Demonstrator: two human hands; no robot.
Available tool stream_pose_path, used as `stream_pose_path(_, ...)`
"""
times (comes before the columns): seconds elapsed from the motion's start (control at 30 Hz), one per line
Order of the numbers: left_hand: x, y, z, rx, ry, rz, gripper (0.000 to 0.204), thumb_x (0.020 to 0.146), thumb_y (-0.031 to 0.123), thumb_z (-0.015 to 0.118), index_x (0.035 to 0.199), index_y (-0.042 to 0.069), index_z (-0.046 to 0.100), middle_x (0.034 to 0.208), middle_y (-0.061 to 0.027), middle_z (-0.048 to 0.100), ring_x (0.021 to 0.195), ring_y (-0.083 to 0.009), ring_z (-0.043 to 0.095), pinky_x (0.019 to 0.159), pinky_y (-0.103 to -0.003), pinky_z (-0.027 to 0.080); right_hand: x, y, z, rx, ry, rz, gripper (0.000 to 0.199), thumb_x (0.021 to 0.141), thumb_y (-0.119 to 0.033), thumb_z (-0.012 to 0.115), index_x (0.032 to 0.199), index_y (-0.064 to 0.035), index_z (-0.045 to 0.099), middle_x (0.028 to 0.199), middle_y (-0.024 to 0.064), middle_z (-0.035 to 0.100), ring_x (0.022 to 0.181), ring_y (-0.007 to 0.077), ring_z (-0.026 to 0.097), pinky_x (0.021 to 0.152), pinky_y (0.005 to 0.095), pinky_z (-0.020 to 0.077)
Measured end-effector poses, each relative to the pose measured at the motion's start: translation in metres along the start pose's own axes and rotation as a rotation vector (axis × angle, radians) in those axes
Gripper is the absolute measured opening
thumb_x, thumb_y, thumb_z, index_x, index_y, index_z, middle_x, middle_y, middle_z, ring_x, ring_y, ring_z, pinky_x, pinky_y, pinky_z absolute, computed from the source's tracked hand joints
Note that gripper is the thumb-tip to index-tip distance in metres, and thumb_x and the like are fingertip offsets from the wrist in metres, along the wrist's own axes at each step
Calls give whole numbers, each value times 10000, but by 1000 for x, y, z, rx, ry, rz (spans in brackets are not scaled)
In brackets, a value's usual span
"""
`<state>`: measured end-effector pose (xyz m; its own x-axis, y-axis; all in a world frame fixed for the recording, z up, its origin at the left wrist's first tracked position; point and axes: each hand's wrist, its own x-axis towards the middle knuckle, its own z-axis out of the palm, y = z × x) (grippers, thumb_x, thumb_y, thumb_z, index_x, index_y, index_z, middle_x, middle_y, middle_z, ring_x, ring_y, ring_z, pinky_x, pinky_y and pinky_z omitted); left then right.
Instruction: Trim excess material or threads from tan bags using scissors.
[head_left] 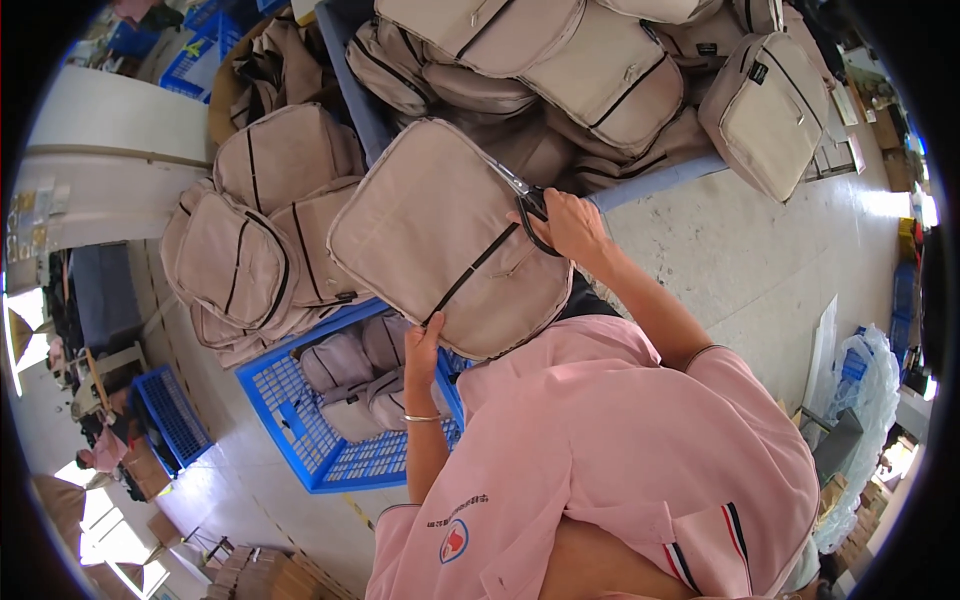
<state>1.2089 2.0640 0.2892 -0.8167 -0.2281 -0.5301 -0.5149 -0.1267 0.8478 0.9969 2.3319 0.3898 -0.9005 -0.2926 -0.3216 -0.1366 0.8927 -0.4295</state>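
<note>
While the left hand [423, 345] pinched the near edge of a beige bag [430, 200] at its black strip, the right hand [580, 230] was clasped around the handles of black scissors [537, 207], blades lying at the bag's upper-right edge. The hands were apart, the bag slanting between them before the lap. A blue basket [283, 420] holding bags stood below; a blue-grey bin [665, 183] heaped with beige bags stood beyond.

A bag workshop (piled backpacks [605, 90], blue plastic crates [316, 450]).
</note>
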Motion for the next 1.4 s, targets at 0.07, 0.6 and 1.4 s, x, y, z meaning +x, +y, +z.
stream_pose_path(0.07,0,0,1,31,0,-26,350,944,304,665,987,-41,701,945,18,677,850,-45,540,762,-224,444,-4,3,2,23,108,2,745,822,-674,608,901,66,588,911,254,653,835,430,656,726,478,523)
stream_pose_path(0.6,2,-10,-2,-100,-42,-13,352,952,257,648,1141,-39,656,1120,-36,682,1004,-96,583,898,-250,438,-14,6,18,4,65,37,767,832,-688,584,855,78,563,850,288,653,790,455,661,721,492,530)
stream_pose_path(1.4,-1,1,2,-83,-18,9,345,950,260,651,1066,-62,693,1028,-33,709,929,-78,595,837,-242,460,-2,14,26,-19,89,6,671,851,-620,625,840,46,539,814,262,645,752,454,642,669,497,503)
